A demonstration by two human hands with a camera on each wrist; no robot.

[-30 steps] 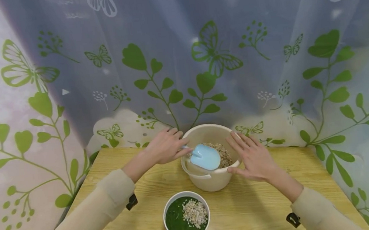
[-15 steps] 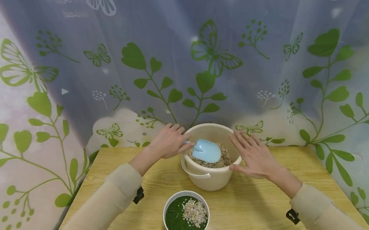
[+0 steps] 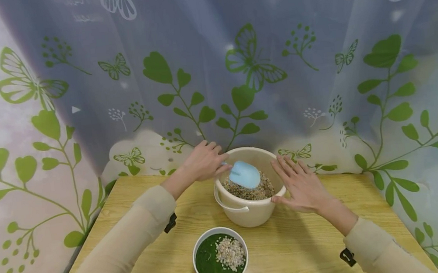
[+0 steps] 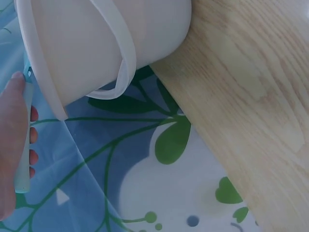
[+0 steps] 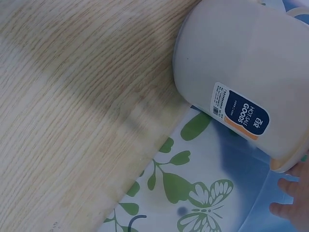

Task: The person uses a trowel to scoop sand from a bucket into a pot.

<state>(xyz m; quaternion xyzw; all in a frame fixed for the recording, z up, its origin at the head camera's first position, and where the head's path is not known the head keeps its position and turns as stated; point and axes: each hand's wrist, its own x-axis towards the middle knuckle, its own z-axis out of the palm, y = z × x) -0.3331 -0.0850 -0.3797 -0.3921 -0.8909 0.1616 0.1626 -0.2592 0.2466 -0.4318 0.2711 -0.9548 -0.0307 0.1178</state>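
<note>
My left hand (image 3: 205, 160) grips the handle of a light blue scoop (image 3: 245, 175); the left wrist view shows the fingers curled round that handle (image 4: 23, 159). The scoop's blade is over the inside of a cream plastic bucket (image 3: 246, 213), which holds a mix of brown and pale grains (image 3: 261, 190). Whether the blade touches the grains I cannot tell. At the bucket's right rim rests my right hand (image 3: 301, 188), its fingers straight. In the right wrist view, only some fingers (image 5: 292, 193) show beside the rim.
In front of the bucket stands a white bowl (image 3: 197, 268) with a dark green inside and a heap of pale grains (image 3: 230, 253). The bucket's handle (image 3: 229, 205) hangs at its front left. A printed curtain (image 3: 196, 68) hangs behind the wooden table (image 3: 293, 252).
My left hand has moved right and away from me, taking the scoop farther back over the bucket. More of the grains shows in front of the blade. The right hand has hardly moved.
</note>
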